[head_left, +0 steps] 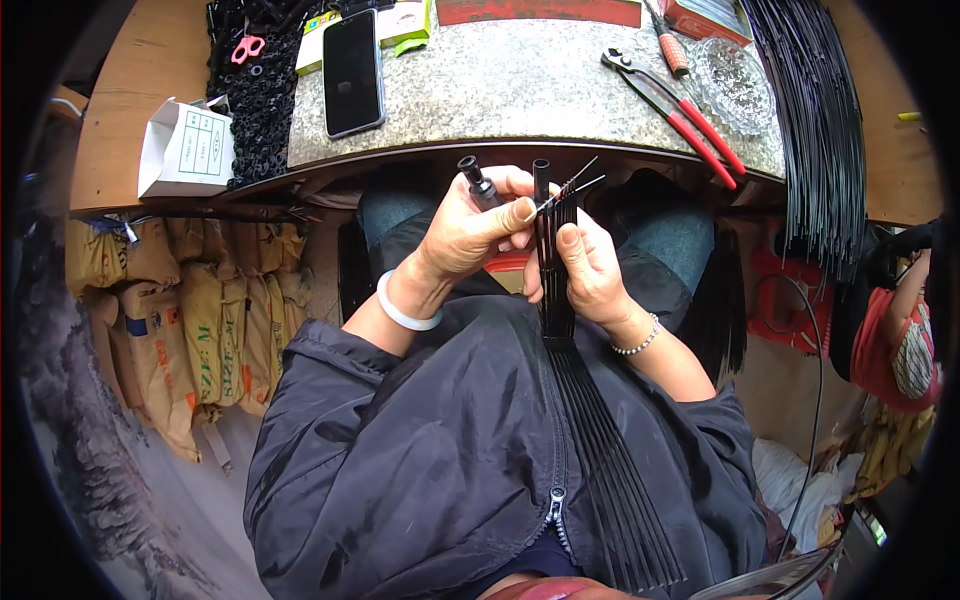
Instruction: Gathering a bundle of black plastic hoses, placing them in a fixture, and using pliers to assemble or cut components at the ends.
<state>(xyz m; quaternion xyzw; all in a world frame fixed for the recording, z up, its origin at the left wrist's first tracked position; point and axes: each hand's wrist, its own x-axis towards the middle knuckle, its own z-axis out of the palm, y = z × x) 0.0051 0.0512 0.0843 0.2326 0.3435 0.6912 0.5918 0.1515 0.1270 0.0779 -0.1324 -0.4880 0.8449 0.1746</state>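
My right hand [592,268] is closed round a bundle of long thin black rods [612,465], which look like umbrella ribs. Their lower ends fan out down the front of my dark jacket. A short black tube [541,180] stands up from the top of the bundle, and a few thin ends stick out to the upper right. My left hand [470,232] grips a black cylindrical piece with a flared, hollow end [478,180]. Its thumb and fingers also meet at the top of the bundle, beside the tube. What lies between those fingertips is partly hidden.
On the stone-topped table [500,90] are a phone [353,75], red-handled pliers [685,125], a screwdriver [668,45] and a glass dish [735,85]. Small black parts [262,120] and a white box [187,148] sit left. Black rods [820,130] overhang right, near another person's arm [905,300].
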